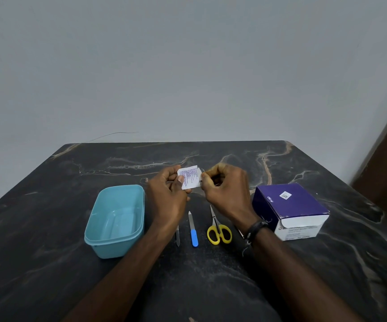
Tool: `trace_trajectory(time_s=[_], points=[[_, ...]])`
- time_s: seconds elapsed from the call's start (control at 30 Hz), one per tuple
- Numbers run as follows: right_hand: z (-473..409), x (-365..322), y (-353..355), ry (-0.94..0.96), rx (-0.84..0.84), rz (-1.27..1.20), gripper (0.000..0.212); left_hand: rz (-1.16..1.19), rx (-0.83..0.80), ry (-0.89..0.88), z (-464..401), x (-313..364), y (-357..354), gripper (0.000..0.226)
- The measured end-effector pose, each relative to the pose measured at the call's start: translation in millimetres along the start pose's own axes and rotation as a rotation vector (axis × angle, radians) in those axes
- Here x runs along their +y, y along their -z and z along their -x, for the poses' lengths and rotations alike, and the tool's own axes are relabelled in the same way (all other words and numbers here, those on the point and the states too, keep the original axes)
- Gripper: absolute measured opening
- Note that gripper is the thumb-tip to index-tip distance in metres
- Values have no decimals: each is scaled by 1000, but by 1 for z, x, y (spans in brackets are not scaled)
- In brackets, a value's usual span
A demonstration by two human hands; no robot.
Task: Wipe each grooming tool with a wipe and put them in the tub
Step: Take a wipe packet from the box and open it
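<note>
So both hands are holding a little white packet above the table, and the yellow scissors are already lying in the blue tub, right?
Not quite. The head view shows the scissors on the table, right of the tub, which holds no tools. The rest stands: the left hand and right hand both hold the packet above the table.

Print on the wipe packet [189,177] too small to read; left edge covered by the left hand [167,194], right edge by the right hand [225,189]. Upper part of the thin metal tool [177,238] hidden behind the left wrist. Another tool [240,232] beside the right wrist almost wholly covered, kind impossible to tell. Lettering on the purple box [290,210] blurred. Both forearms cut off by the bottom edge.
</note>
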State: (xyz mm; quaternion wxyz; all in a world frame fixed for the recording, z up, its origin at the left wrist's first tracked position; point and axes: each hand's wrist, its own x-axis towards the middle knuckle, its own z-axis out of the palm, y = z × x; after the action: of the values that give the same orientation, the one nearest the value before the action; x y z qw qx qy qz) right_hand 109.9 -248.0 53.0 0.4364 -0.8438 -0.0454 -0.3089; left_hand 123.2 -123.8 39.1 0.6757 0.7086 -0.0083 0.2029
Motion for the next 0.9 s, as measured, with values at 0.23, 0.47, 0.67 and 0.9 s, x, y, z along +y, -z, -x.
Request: trace_trajectory(time_s=[0.23,0.47,0.67,0.9], points=[[-1,-2,0,56,26,-23,12,7,8,20,-1,-1,0,25],[-2,-2,3,-40,84,-3,17,46,40,36,-2,1,0,22],[3,-3,-4,-12,-76,19,16,100,31,29,0,1,0,22],[-7,-10,6,-110,-126,50,23,124,37,31,0,5,2,23]])
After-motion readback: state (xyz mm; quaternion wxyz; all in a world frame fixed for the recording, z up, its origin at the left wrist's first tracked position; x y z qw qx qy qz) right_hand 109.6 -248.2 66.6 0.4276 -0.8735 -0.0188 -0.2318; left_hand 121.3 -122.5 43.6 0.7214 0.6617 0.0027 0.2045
